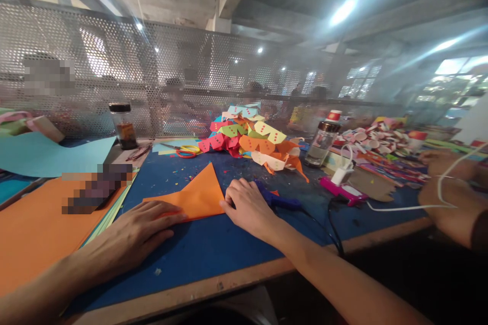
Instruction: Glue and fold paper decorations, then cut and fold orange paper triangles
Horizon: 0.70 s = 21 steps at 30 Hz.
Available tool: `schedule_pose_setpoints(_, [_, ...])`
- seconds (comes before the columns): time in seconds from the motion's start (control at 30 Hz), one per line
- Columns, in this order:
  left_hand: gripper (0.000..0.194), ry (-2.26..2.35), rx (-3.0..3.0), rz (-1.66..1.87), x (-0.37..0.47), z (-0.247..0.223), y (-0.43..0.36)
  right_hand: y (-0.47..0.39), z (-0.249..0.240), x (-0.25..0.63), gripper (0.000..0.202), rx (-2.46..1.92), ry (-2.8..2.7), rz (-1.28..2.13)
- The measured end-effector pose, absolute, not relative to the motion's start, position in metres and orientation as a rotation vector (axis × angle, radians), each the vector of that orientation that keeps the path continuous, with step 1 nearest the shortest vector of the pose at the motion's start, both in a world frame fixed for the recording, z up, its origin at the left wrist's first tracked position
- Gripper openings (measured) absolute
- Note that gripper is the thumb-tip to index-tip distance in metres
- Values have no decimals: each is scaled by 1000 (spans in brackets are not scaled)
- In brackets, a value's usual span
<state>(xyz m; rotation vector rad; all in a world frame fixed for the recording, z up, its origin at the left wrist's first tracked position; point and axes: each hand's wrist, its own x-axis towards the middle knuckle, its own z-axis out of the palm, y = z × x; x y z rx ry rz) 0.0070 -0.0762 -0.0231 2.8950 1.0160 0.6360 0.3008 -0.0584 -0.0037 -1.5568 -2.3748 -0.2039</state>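
Note:
A folded orange paper (pixel 202 193) lies on the blue table mat (pixel 183 259), one pointed corner sticking up toward the back. My left hand (pixel 148 223) rests flat on its left part, fingers stretched out. At the paper's right edge is my right hand (pixel 246 205), its fingers curled and its thumb against the edge; whether it pinches the paper is hard to tell. Just beyond my right hand lies a blue glue gun (pixel 284 200) with a black cord.
Behind sit a heap of colourful paper pieces (pixel 251 137), scissors (pixel 186 151) and two glass bottles (pixel 125 129). Orange sheets (pixel 34 228) are stacked left. A pink power strip (pixel 343 191) with white cable lies right, near another person's hands (pixel 450 203).

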Motion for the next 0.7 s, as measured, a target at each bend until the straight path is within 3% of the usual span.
schedule_pose_setpoints(0.7, [44, 1007, 2995, 604, 4, -36, -73, -60, -4, 301, 22, -1549, -2394, -252])
